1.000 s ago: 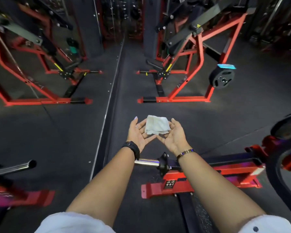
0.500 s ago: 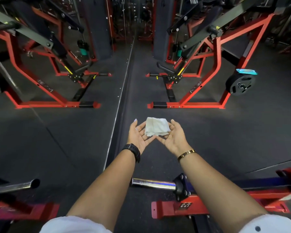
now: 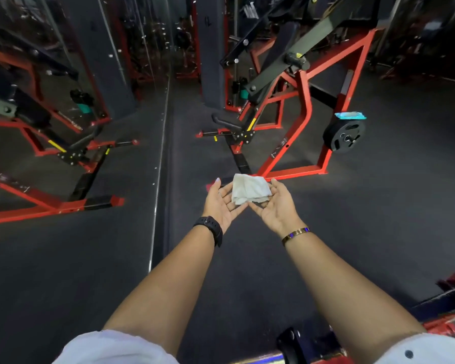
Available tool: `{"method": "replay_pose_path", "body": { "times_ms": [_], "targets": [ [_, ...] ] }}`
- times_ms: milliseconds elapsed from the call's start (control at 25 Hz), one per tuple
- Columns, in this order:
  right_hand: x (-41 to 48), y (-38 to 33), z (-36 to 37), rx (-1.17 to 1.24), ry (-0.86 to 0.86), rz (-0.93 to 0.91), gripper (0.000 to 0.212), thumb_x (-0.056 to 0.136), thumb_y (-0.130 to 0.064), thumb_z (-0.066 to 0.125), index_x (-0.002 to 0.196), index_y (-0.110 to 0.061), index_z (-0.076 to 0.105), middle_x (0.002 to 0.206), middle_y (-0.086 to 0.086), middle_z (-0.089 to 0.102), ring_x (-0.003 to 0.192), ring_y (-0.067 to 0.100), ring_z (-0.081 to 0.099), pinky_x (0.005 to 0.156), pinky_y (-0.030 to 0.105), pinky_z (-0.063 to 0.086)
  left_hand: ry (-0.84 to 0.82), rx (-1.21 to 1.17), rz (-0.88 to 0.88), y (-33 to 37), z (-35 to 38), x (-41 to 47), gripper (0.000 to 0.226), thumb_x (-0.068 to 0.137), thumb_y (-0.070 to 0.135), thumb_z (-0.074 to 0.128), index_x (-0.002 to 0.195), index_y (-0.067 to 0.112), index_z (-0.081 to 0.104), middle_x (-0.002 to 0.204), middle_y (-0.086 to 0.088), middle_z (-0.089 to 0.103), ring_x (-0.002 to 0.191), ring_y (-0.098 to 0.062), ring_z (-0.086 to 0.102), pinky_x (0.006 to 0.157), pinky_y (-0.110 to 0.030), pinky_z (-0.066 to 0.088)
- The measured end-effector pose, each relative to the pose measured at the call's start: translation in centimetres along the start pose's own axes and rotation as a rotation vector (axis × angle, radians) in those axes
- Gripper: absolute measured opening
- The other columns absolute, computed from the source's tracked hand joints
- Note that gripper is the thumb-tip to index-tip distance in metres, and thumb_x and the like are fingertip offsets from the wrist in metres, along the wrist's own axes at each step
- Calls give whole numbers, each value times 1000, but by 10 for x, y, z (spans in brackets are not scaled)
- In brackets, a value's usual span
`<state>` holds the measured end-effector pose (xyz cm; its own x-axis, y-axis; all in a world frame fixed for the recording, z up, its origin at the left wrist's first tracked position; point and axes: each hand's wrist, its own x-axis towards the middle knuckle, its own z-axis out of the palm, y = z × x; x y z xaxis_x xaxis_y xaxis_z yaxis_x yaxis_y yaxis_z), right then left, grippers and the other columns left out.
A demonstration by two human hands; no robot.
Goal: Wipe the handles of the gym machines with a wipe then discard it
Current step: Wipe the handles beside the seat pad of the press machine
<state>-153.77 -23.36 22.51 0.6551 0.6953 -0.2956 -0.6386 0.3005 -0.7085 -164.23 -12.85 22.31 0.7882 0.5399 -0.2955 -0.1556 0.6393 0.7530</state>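
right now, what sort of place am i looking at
A gym, most likely its plate-loaded machine area: red steel machine frames stand on dark rubber flooring, a black weight plate hangs on one frame's peg, and a mirror wall seems to run along the left.

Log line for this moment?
left hand open | right hand open | wipe resting on both hands' fingers | red machine ahead, untouched
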Motion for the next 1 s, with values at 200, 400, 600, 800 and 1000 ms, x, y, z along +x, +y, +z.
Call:
{"method": "replay_pose_path", "body": {
  "times_ms": [200,400,600,800,1000],
  "targets": [
    [35,-40,-14,-3,101,-88,43,96,-36,46,124,-4,56,119,15,63,112,29,61,78,36,55,-113,30,-115,12,37,67,54,98,53,35,118,8,58,116,-15,67,105,-28,66,81,-41,56],
    [49,-72,-32,35,241,-249,41,96,-37,47,120,-6,59,110,12,67,102,26,66,77,36,55,-298,128,-257,13,80,125,57,97,53,37,123,7,56,119,-15,66,106,-29,65,83,-40,56],
    [30,-87,-49,113,457,-430,37,95,-37,48,116,-9,60,107,10,66,99,26,65,74,35,55,-516,277,-400,-6,123,151,59,95,52,43,126,4,55,115,-16,67,102,-28,68,77,-37,58],
    [-20,-93,-78,140,628,-546,37,95,-37,48,116,-9,60,103,9,67,96,26,66,72,36,56,-675,339,-520,-44,162,130,55,95,52,43,120,5,56,115,-16,68,100,-28,68,83,-39,57],
    [-60,-101,-100,85,721,-581,34,93,-39,50,106,-11,65,95,7,72,93,24,69,75,36,56,-740,328,-575,-77,184,103,48,93,51,48,109,8,60,105,-12,72,97,-28,69,79,-38,58]
  ]
}}
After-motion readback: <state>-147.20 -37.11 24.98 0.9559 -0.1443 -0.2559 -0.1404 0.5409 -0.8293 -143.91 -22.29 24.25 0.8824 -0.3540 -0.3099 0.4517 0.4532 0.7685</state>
